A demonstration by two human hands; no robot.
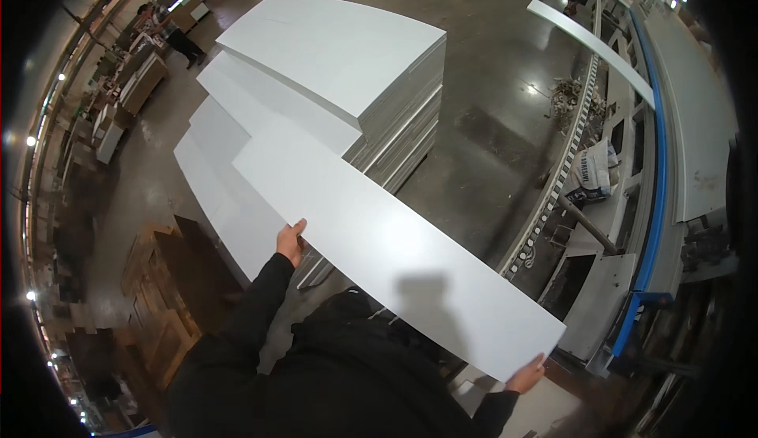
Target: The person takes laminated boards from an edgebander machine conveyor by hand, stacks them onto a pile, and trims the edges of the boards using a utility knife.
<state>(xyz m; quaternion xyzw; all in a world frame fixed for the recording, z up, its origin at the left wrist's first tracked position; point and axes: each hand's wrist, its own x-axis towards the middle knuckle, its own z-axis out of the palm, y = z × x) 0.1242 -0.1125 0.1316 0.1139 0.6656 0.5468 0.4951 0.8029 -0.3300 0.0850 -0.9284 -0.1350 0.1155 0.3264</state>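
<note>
"Grey floor (489, 67) on my feed, a machine (600, 304) along its right side, a white strip (594, 46) lying across the machine toward its far end."

"And the hands?"

"Apart, both clamped on one white board (339, 201). I see the left hand (291, 243) on its near long edge, toward the far end, and the right hand (527, 375) at the opposite end's near corner."

"Where's that board?"

"Slanting before the body; its far end overlaps the stack (339, 51)'s lower boards. I can't tell whether they touch."
</note>
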